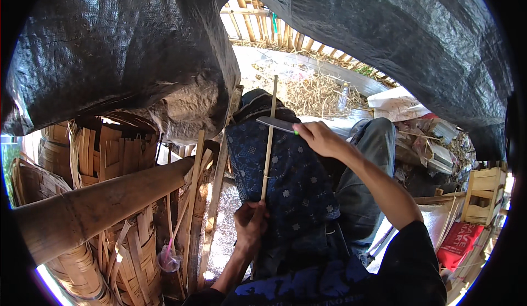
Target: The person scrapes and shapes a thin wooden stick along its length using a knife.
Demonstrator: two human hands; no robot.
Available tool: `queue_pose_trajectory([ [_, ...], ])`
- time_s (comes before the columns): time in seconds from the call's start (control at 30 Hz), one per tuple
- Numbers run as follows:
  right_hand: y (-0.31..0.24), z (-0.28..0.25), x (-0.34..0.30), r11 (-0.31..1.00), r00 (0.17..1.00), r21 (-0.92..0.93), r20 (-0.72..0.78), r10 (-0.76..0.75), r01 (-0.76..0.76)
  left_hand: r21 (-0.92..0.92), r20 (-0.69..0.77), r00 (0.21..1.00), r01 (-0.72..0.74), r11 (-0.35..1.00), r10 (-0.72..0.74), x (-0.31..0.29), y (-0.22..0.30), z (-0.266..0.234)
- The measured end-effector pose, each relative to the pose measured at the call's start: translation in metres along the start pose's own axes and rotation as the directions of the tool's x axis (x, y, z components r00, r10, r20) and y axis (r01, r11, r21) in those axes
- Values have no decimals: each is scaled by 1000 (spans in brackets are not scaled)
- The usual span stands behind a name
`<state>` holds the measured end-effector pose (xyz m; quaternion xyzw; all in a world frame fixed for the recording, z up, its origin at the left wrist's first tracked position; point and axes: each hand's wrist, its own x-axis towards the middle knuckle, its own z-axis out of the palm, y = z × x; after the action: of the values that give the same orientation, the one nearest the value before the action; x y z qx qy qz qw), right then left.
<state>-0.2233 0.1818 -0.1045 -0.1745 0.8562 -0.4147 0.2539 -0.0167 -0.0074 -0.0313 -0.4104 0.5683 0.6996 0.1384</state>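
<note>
A long thin bamboo strip (269, 148) runs upright across my lap, over a dark blue patterned cloth (299, 190). My left hand (251, 222) is closed round the strip's lower part. In my right hand (319, 139) is a knife (277, 123), gripped by its handle, of which a bit of green shows. The grey blade points left and lies across the upper part of the strip. Beyond the blade the strip's far end sticks out past the cloth's edge.
A thick bamboo pole (104, 204) slants in from the left, above woven bamboo baskets (132, 251). A plastic cup (169, 259) with a pink straw is near them. Black sheeting (373, 31) hangs overhead. Shavings (313, 89) lie ahead; a red bag (460, 244) is at right.
</note>
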Motion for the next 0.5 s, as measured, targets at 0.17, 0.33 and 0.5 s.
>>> queue_pose_trajectory([
  [0.17,6,-10,14,982,933,-96,-308,-184,162,47,12,1000,9,999,-10,0,1,3],
  [0.33,-1,-22,29,987,958,-98,-245,-150,129,30,22,1000,2,1000,-3,3,-2,-2],
  [0.5,-3,9,-5,949,928,-142,-211,-307,282,13,-10,1000,-2,1000,2,-1,1,4],
])
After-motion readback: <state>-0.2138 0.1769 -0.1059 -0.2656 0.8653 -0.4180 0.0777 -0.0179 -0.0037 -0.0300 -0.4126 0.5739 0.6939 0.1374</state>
